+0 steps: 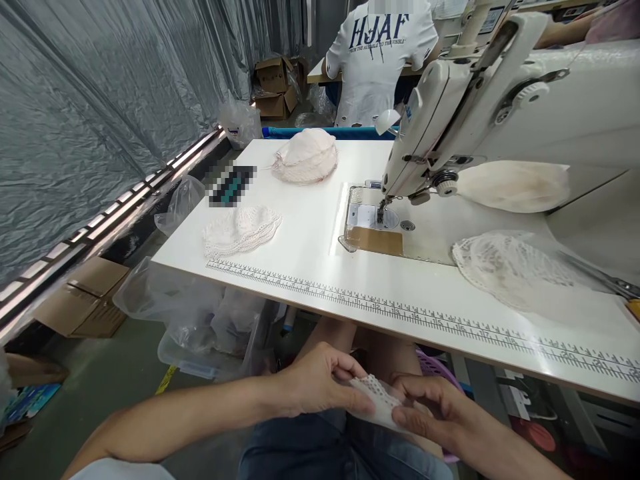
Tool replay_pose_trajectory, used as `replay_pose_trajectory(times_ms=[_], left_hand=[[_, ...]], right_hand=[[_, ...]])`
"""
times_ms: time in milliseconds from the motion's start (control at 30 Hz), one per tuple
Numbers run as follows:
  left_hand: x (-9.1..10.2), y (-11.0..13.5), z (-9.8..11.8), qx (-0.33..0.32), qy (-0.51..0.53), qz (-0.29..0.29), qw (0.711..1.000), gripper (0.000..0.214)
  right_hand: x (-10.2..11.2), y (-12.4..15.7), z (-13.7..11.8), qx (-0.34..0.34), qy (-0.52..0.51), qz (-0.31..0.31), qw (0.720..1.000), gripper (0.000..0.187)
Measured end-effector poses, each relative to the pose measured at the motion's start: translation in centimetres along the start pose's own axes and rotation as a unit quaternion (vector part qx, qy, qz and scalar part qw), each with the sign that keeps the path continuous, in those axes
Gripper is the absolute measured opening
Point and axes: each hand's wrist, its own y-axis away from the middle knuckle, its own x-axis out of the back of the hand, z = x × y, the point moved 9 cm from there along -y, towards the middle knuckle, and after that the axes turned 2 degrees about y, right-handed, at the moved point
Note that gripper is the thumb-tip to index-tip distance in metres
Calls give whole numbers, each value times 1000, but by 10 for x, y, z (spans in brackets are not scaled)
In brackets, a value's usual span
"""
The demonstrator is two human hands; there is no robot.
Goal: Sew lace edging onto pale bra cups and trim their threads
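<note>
— What's being held?
— Left hand (320, 383) and right hand (430, 410) both pinch one lace piece (376, 395) over the lap, below the surface's (310, 267) near edge, probably to line up its edges.
— Farther on?
— Lace piles (240, 230) flank the machine (500, 113), likely kept within reach.
</note>
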Motion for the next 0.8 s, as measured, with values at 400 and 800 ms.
replay_pose_trajectory(times_ms=[400, 800], left_hand=[[9, 1, -7, 43, 16, 17, 999, 42], [6, -2, -11, 73, 5, 4, 997, 42]], right_hand=[[4, 0, -11, 24, 33, 17, 999, 33], [7, 5, -9, 21, 84, 17, 996, 35]])
